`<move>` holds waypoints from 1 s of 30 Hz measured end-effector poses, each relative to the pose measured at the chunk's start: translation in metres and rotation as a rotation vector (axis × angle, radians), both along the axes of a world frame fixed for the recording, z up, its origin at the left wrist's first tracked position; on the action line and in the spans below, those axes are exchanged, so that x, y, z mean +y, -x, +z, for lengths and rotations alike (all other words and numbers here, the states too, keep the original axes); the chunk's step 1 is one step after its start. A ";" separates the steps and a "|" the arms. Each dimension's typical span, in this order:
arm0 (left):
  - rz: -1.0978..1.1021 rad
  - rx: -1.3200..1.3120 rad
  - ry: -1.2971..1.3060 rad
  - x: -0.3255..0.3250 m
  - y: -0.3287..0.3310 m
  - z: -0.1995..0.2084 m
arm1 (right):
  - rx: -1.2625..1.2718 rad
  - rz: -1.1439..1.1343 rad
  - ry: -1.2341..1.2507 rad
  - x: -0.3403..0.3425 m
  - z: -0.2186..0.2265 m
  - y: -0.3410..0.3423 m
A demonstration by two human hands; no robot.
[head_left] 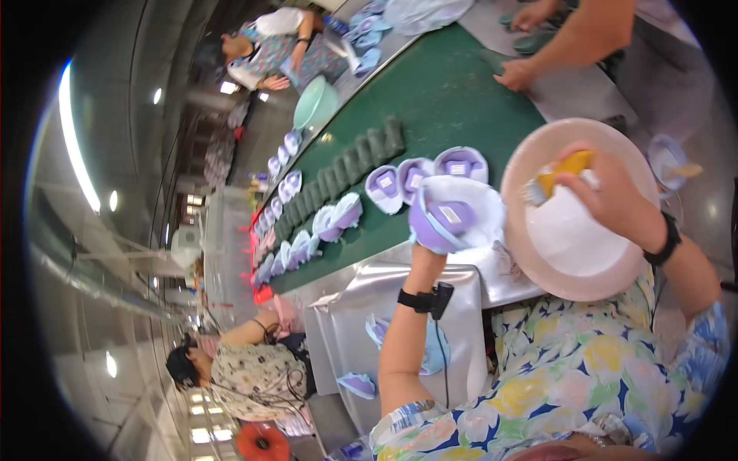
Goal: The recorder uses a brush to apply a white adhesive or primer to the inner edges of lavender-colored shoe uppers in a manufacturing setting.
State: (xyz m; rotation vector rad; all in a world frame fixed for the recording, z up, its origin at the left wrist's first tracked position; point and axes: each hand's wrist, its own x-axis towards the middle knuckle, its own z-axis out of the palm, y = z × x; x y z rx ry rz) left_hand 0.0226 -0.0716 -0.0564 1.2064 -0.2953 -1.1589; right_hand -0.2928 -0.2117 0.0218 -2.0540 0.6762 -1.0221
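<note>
My left hand (427,260) holds up a purple shoe upper (450,219) with pale blue edging and a white label inside. Most of its fingers are hidden behind the upper. In my right hand (611,192) is a brush (565,170) with a yellow handle and pale bristles. The fingers are closed round the handle, and the brush is over a pale pink basin (526,265). White liquid (573,242) lies in the bottom of the basin. The upper is just left of the basin's rim.
A green conveyor belt (461,84) carries rows of purple uppers (384,190) and dark foot-shaped pieces (334,178). A metal tray (346,319) with more pieces is below my left forearm. Co-workers' hands (516,75) are across the belt. A mint-green basin (315,104) stands farther off.
</note>
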 end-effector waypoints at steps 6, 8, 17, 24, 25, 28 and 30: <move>0.327 0.036 0.202 0.018 -0.165 -0.054 | 0.008 0.008 -0.408 0.003 -0.010 0.013; 0.403 0.145 0.267 -0.013 -0.210 -0.059 | 0.014 -0.028 -0.474 0.005 -0.013 0.023; 0.509 0.038 0.047 -0.059 -0.314 -0.163 | 0.186 -0.151 -0.566 -0.011 -0.040 0.017; 0.219 -0.106 -0.196 -0.096 -0.288 -0.173 | 0.208 -0.218 -0.581 -0.027 -0.063 0.032; 0.300 -0.116 -0.147 -0.076 -0.303 -0.174 | 0.215 -0.184 -0.585 -0.031 -0.065 0.030; 0.338 -0.089 0.020 -0.036 -0.344 -0.174 | 0.193 -0.169 -0.633 -0.028 -0.057 0.003; 0.411 -0.167 -0.074 -0.017 -0.351 -0.182 | 0.204 -0.127 -0.622 -0.026 -0.061 0.003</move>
